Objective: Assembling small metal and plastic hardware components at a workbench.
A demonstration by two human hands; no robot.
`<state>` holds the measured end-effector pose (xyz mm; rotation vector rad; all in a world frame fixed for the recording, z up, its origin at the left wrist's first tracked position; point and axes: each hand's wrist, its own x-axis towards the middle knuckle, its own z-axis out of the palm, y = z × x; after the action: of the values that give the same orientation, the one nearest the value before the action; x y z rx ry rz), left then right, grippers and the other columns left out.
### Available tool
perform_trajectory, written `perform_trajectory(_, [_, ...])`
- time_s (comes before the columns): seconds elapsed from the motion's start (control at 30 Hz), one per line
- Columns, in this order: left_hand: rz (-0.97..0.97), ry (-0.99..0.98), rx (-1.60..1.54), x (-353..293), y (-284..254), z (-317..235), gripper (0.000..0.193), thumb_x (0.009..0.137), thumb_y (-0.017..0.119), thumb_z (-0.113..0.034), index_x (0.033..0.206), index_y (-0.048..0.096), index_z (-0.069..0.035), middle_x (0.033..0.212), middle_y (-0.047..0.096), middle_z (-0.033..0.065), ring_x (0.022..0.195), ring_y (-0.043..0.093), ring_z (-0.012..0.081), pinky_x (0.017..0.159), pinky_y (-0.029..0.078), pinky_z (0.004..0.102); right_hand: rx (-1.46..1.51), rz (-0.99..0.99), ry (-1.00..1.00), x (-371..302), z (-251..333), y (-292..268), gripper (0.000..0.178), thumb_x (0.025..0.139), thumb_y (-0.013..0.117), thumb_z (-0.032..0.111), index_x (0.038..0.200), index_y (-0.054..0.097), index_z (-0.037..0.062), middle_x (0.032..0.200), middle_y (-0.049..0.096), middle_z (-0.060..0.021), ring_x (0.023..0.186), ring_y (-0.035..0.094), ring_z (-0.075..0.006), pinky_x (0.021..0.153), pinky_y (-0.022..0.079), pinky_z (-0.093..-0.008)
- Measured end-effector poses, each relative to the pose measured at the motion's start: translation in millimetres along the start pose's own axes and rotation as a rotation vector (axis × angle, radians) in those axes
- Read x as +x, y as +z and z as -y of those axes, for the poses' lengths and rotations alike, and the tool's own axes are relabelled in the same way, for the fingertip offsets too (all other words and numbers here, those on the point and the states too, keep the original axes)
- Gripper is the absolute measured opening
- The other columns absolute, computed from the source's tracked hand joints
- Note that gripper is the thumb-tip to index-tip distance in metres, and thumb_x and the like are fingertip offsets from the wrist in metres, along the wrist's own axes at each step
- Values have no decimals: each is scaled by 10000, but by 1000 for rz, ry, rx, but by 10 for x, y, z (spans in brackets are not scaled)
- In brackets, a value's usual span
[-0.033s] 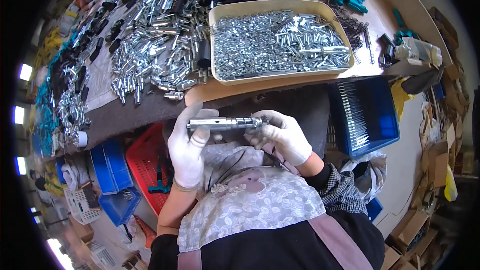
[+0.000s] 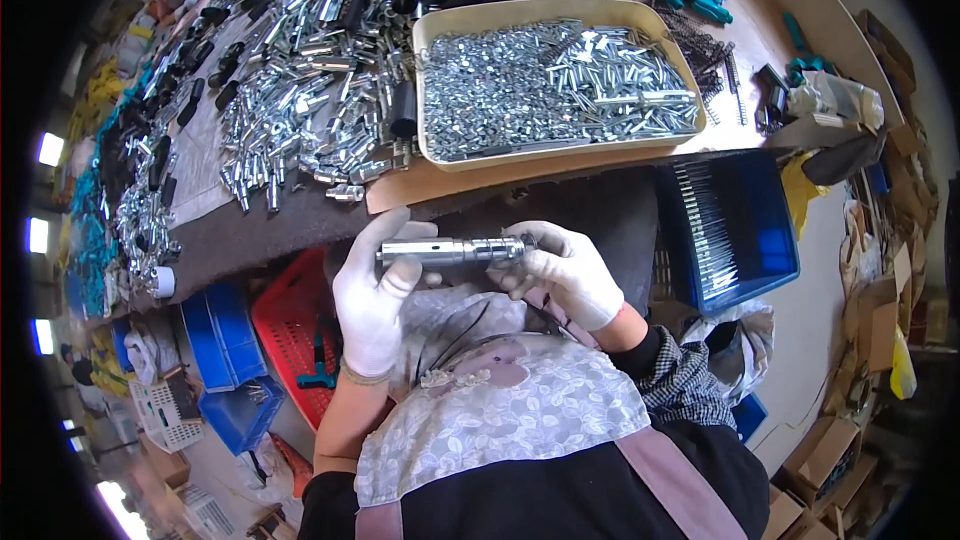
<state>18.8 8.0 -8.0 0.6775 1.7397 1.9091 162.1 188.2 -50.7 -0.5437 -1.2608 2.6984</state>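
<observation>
Virtually nothing differs from the earlier frame in my remote view: the tray appears marginally further left. The silver cylinder lies crosswise between both hands, before the tabletop. The left hand curls its grip partway around the left section; the right hand pinches the right end.

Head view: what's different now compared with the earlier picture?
Nothing clearly moved, and nothing was taken hold of or let go. The gloved left hand and gloved right hand still hold the silver cylinder sideways between them. The cream tray stays on the bench, the blue bin beneath its right side.
</observation>
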Motion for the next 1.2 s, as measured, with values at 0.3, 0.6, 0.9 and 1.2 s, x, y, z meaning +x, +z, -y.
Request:
perform_trajectory(0.3, [606, 350, 1037, 122, 166, -17, 464, 791, 766, -278, 1205, 676, -88, 833, 648, 113, 694, 652, 299, 622, 516, 381, -155, -13, 56, -85, -190, -158, 364, 948, 656, 137, 1243, 604, -69, 989, 691, -100, 808, 663, -134, 745, 549, -268])
perform_trajectory(0.6, [614, 280, 873, 63, 451, 239, 288, 778, 775, -163, 1038, 704, -62, 813, 673, 128, 688, 665, 300, 616, 517, 364, -1049, -400, -450, -362, 372, -1165, 230, 865, 692, 155, 1053, 723, 28, 1003, 719, -108, 921, 692, -196, 850, 546, -328])
perform_trajectory(0.9, [519, 237, 813, 38, 409, 343, 304, 777, 758, -113, 1061, 693, -25, 899, 699, 168, 781, 695, 319, 709, 542, 370, -1875, -695, 163, -1081, 314, -3428, 209, 765, 663, 141, 950, 751, 100, 931, 708, -141, 905, 669, -358, 815, 549, -438])
perform_trajectory(1.2, [528, 263, 779, 30, 474, 334, 343, 776, 769, -96, 1099, 689, -13, 905, 700, 172, 777, 695, 323, 700, 544, 373, -2044, -553, 43, -1033, 244, -3356, 328, 682, 672, 52, 1003, 728, 94, 976, 653, -156, 995, 617, -371, 866, 528, -455])
